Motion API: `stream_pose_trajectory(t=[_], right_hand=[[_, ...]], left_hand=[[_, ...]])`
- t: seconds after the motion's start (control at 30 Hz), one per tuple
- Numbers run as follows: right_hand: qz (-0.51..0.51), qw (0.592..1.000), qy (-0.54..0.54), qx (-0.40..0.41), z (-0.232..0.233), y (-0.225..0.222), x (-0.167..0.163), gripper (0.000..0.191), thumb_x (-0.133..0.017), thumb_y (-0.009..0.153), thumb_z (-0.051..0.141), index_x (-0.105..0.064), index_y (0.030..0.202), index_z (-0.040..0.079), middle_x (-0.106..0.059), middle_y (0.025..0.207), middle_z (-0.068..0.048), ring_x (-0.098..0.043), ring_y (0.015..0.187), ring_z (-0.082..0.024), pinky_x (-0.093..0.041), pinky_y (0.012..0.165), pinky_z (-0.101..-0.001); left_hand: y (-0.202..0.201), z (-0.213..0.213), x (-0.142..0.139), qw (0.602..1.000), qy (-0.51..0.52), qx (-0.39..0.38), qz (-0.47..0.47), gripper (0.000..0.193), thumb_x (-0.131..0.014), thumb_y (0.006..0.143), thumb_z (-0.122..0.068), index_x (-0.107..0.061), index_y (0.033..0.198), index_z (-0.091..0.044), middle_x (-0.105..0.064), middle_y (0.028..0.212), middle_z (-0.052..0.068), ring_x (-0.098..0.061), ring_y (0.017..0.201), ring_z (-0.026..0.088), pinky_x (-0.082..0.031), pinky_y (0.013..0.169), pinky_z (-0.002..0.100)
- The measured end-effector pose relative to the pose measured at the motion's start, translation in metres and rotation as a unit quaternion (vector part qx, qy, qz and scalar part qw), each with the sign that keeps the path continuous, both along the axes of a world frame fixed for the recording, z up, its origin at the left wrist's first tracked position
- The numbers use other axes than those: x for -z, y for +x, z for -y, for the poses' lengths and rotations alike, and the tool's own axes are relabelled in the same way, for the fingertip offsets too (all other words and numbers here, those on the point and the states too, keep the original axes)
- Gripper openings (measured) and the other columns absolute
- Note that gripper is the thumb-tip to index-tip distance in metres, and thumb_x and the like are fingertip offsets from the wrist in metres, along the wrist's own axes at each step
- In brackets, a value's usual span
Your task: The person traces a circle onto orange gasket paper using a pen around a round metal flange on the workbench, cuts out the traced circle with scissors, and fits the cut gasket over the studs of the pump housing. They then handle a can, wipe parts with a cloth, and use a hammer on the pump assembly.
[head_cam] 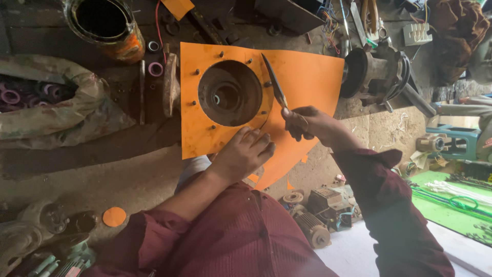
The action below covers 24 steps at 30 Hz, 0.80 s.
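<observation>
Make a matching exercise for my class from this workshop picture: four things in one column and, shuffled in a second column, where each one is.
Things
1. scissors
2. left hand
3. orange disc
4. tin can

Places
A. top left, on the dark bench
B. on the floor, lower left
C. in the right hand, blades over the orange sheet
D. pressing the sheet's lower edge, below the round hole

Pairs: 1-C, 2-D, 3-B, 4-A
</observation>
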State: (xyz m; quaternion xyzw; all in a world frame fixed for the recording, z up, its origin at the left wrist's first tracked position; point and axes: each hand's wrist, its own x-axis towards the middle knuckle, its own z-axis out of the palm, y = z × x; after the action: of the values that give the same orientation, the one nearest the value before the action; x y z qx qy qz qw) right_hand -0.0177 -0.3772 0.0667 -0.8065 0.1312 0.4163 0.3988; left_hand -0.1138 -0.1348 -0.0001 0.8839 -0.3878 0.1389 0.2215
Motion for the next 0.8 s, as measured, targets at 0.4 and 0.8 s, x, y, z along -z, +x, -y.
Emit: stream_pose_trajectory(t=[0.4,0.8], right_hand=[[-0.001,0.999,0.007,-0.032,-0.022,0.030,-0.013,0.057,-0.064,0.088,0.062,-0.072,0.082,0.005,-0.065,0.064,0.000,-0.060,0.056,-0.008,-0.037,0.047,-0.0227],[0.116,0.992,0.001,0.053,0.034,-0.052,-0.006,0.042,-0.074,0.088,0.042,-0.074,0.086,0.001,-0.065,0.065,-0.004,-0.061,0.057,-0.009,-0.044,0.050,-0.0246]], left_hand=[[-0.007,0.005,0.010,0.998,-0.035,-0.033,0.033,0.030,-0.060,0.094,-0.021,-0.063,0.121,-0.008,-0.064,0.126,0.010,-0.062,0.121,0.030,-0.045,0.113,0.048],[-0.014,0.025,-0.005,0.966,-0.068,0.225,0.106,0.022,-0.064,0.091,-0.025,-0.065,0.108,-0.011,-0.063,0.121,0.007,-0.058,0.130,0.028,-0.048,0.110,0.042]])
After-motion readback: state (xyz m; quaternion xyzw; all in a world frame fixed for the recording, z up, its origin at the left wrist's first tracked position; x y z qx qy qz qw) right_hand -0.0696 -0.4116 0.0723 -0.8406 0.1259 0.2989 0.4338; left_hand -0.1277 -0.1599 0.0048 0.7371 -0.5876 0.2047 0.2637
